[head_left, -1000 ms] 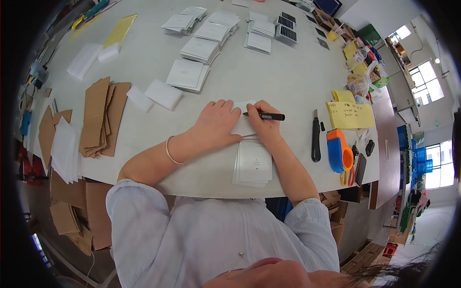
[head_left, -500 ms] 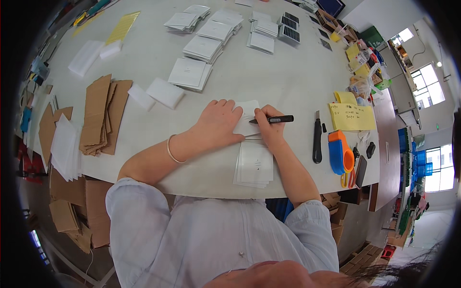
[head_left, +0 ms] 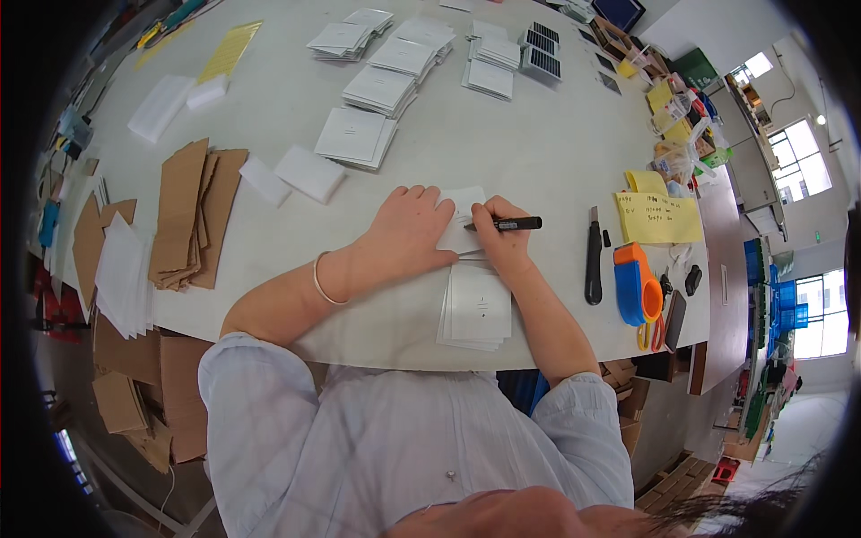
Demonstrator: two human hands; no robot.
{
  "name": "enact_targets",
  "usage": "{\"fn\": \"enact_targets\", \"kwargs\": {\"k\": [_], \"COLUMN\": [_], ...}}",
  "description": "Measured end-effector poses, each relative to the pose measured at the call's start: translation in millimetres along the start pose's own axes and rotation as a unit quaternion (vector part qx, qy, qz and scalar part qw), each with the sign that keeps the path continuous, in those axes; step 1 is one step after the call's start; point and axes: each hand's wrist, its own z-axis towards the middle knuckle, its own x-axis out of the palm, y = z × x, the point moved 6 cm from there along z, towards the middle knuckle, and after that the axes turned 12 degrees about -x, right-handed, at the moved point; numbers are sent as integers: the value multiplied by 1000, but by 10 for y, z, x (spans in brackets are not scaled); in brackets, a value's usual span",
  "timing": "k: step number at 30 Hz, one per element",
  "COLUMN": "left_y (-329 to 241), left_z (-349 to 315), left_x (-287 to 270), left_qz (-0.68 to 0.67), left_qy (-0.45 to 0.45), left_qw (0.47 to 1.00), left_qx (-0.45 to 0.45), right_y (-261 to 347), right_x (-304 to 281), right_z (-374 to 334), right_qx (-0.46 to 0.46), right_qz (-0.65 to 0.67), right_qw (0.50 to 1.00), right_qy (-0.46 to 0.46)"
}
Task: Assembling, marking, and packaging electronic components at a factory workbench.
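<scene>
A pale table (head_left: 556, 161) fills most of the frame, and the piled white panels (head_left: 378, 88) at upper centre sit beyond the hands, seemingly so the near middle stays free for working. Cardboard pieces (head_left: 179, 211) lie stacked at left, apparently kept aside. At right, a yellow note sheet (head_left: 659, 220) lies where it can probably be read at a glance; below it, an orange-and-blue tool (head_left: 630, 282) and a black cutter (head_left: 592, 260) rest within easy reach. A smaller panel stack (head_left: 480, 300) sits at lower centre between the forearms, likely for handiness. Just above it, at centre, is the single white panel (head_left: 460, 202) between the hands. The left hand (head_left: 408, 229) lies flat, palm down, grasping nothing, fingers toward the top and thumb stretched right along the panel's lower edge, presumably steadying it. The right hand (head_left: 502, 238), bent inward, pinches a black marker (head_left: 516, 223) between thumb and fingers, its tip pointing left over the panel; whether it touches I cannot tell.
</scene>
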Motion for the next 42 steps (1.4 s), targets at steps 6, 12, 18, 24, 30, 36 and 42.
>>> {"fn": "enact_targets", "kwargs": {"k": [6,12,18,24,30,36,42], "left_y": [-54,-488,-437,-18,-12,-26,9], "left_z": [-45,-408,-349,-47,-38,-36,-14], "left_x": [-56,-47,-11,11,44,6,31], "left_qz": [-13,-31,-14,24,22,14,23], "left_qy": [-69,34,41,36,28,-6,38], "left_qw": [997,992,994,999,999,1000,999], "left_qx": [45,115,102,-11,-7,16,-10], "right_y": [-3,-83,10,57,36,37,38], "right_x": [-149,-218,-4,114,128,58,43], "right_z": [-8,33,75,93,85,60,15], "right_qx": [76,132,72,49,53,36,53], "right_qz": [108,186,56,30,-14,12,65], "right_qw": [987,961,996,998,998,999,996], "right_qy": [-93,-157,-26,22,29,4,7]}}
